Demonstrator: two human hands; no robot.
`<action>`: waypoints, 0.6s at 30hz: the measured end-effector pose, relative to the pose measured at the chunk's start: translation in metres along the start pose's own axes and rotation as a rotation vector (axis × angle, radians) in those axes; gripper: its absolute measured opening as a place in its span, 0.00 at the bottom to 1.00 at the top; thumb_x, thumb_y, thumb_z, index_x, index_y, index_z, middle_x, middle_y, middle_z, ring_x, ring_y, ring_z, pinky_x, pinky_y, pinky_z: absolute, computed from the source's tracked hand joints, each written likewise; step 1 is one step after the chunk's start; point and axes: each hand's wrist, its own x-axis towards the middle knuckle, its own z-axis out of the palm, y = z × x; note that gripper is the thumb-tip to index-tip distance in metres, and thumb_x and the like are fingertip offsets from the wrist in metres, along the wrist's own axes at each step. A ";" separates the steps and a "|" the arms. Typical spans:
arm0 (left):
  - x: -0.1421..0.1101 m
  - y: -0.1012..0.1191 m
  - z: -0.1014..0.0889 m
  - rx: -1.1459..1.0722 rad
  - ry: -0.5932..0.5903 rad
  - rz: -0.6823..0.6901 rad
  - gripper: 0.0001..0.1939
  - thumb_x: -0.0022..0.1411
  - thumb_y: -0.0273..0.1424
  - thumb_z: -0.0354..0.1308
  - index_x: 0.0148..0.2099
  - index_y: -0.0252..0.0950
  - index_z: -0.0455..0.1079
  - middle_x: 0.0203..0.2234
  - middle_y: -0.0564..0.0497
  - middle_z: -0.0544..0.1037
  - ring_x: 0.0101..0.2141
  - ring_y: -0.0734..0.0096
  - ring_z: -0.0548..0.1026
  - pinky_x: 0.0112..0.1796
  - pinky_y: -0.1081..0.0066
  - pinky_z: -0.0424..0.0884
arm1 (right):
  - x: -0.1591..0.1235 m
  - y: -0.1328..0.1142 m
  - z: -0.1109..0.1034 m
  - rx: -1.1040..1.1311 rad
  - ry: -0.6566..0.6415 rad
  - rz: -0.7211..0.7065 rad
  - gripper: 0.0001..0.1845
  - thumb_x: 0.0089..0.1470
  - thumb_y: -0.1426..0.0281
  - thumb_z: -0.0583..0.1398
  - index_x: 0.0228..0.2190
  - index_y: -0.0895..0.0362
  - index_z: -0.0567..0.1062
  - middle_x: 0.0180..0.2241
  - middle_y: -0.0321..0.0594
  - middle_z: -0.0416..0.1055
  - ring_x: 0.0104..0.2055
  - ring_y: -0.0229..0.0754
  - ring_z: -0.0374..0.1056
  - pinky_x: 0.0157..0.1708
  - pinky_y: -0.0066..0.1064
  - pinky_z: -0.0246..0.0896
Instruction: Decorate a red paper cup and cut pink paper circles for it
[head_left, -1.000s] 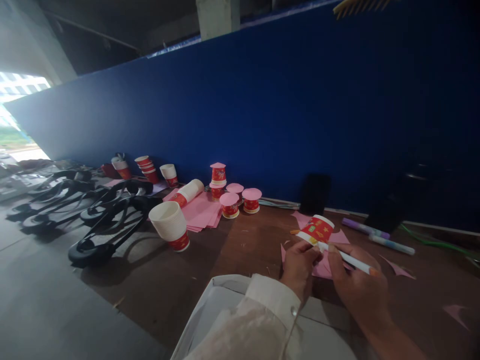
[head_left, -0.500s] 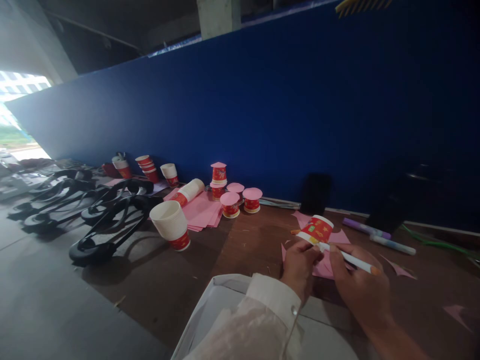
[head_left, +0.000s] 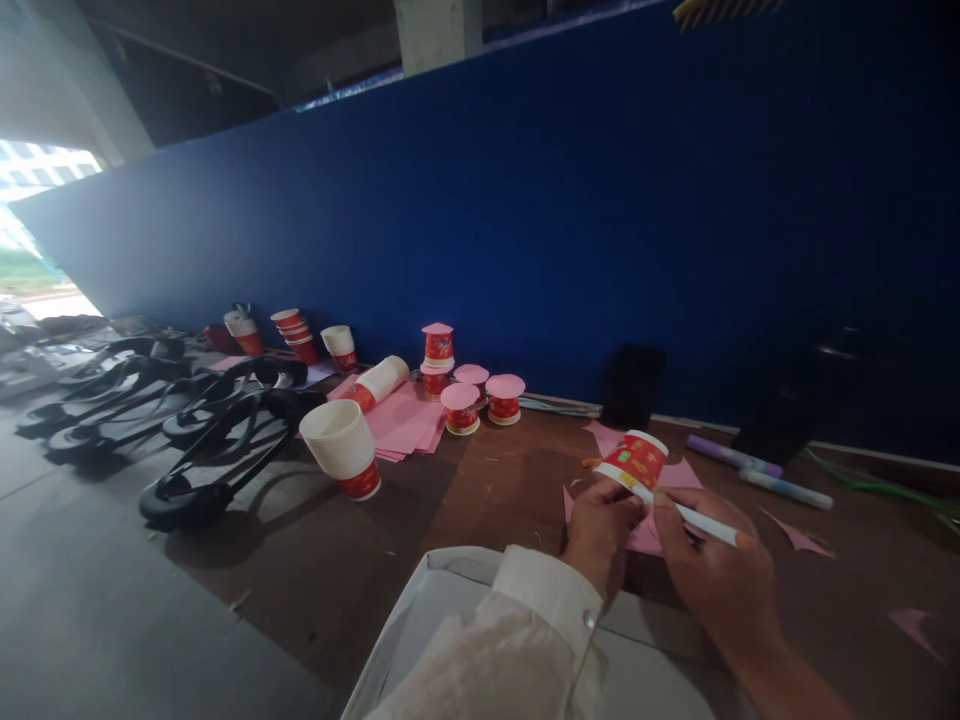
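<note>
Daylight enters through an opening (head_left: 45, 165) far to the left of my hands (head_left: 724, 575), burning out to white glare there. The blue panel (head_left: 480, 230) beyond them is hazy at its left end and near black to their right. The counter (head_left: 517, 480) around them lies dim. Fine detail is smeared; wide-angle stretching shows toward the edges.

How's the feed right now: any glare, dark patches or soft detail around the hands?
Head view: daylight washes out the far left edge; head view: the blue panel darkens to near-black at right; head view: both the left hand and right hand look slightly soft, though the red-and-white cup and white marker are readable.
</note>
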 end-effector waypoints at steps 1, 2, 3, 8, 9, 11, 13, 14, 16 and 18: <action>0.000 0.001 0.000 -0.008 -0.011 -0.001 0.16 0.35 0.33 0.75 0.30 0.32 0.79 0.24 0.52 0.74 0.29 0.73 0.67 0.37 0.69 0.62 | 0.000 0.000 0.000 -0.002 0.005 -0.001 0.16 0.64 0.59 0.58 0.31 0.54 0.79 0.29 0.43 0.80 0.32 0.49 0.74 0.39 0.41 0.65; -0.001 0.001 0.000 -0.016 -0.023 -0.001 0.17 0.35 0.33 0.75 0.31 0.32 0.80 0.25 0.52 0.75 0.29 0.72 0.68 0.37 0.69 0.62 | 0.000 0.000 0.000 -0.008 0.010 -0.003 0.16 0.64 0.59 0.58 0.31 0.54 0.78 0.29 0.43 0.80 0.32 0.49 0.75 0.39 0.41 0.65; -0.001 0.001 0.000 -0.023 -0.030 -0.001 0.17 0.35 0.32 0.75 0.32 0.32 0.80 0.25 0.52 0.75 0.30 0.72 0.68 0.38 0.69 0.62 | 0.001 0.000 0.000 -0.013 0.015 -0.005 0.16 0.65 0.59 0.58 0.31 0.54 0.78 0.29 0.43 0.80 0.32 0.49 0.75 0.39 0.41 0.65; -0.001 0.001 0.000 -0.028 -0.032 -0.001 0.18 0.36 0.33 0.76 0.33 0.32 0.81 0.27 0.50 0.77 0.30 0.72 0.70 0.39 0.69 0.64 | 0.003 -0.002 -0.002 -0.011 0.008 0.007 0.14 0.64 0.60 0.58 0.31 0.53 0.78 0.27 0.41 0.79 0.30 0.48 0.74 0.38 0.40 0.66; 0.000 0.000 0.000 -0.037 -0.036 -0.004 0.19 0.36 0.33 0.76 0.33 0.31 0.81 0.27 0.50 0.78 0.31 0.71 0.71 0.40 0.69 0.64 | 0.004 -0.003 -0.003 -0.011 0.005 0.013 0.14 0.64 0.60 0.58 0.31 0.53 0.78 0.27 0.41 0.79 0.30 0.48 0.74 0.38 0.40 0.66; 0.000 -0.001 0.000 -0.062 -0.041 -0.011 0.20 0.36 0.33 0.76 0.35 0.32 0.82 0.27 0.50 0.78 0.31 0.71 0.71 0.40 0.69 0.65 | 0.005 -0.004 -0.004 -0.023 0.004 0.024 0.15 0.64 0.59 0.58 0.30 0.53 0.78 0.27 0.42 0.79 0.30 0.48 0.74 0.38 0.40 0.66; 0.001 -0.002 0.000 -0.079 -0.036 -0.012 0.21 0.35 0.33 0.76 0.35 0.32 0.82 0.26 0.50 0.78 0.30 0.72 0.72 0.41 0.68 0.66 | 0.005 -0.005 -0.005 -0.036 -0.004 0.037 0.16 0.64 0.59 0.57 0.30 0.53 0.78 0.28 0.42 0.80 0.31 0.49 0.75 0.39 0.41 0.67; 0.001 -0.002 0.000 -0.083 -0.033 -0.009 0.21 0.35 0.33 0.77 0.35 0.32 0.82 0.26 0.50 0.78 0.30 0.71 0.72 0.41 0.68 0.66 | 0.005 -0.004 -0.005 -0.039 -0.004 0.041 0.16 0.64 0.59 0.57 0.30 0.53 0.78 0.28 0.42 0.80 0.32 0.49 0.75 0.39 0.41 0.67; 0.002 -0.002 0.000 -0.082 -0.029 -0.007 0.22 0.34 0.34 0.78 0.35 0.32 0.82 0.26 0.50 0.79 0.31 0.70 0.73 0.41 0.68 0.67 | 0.005 -0.004 -0.005 -0.042 -0.005 0.045 0.15 0.64 0.59 0.57 0.31 0.53 0.78 0.29 0.43 0.80 0.33 0.49 0.75 0.39 0.40 0.67; 0.001 -0.001 0.000 -0.072 -0.031 -0.016 0.23 0.33 0.34 0.78 0.35 0.32 0.82 0.27 0.49 0.79 0.32 0.69 0.74 0.41 0.68 0.67 | 0.004 -0.002 -0.004 -0.057 0.013 0.050 0.15 0.64 0.60 0.57 0.31 0.53 0.78 0.30 0.43 0.80 0.34 0.49 0.75 0.40 0.40 0.67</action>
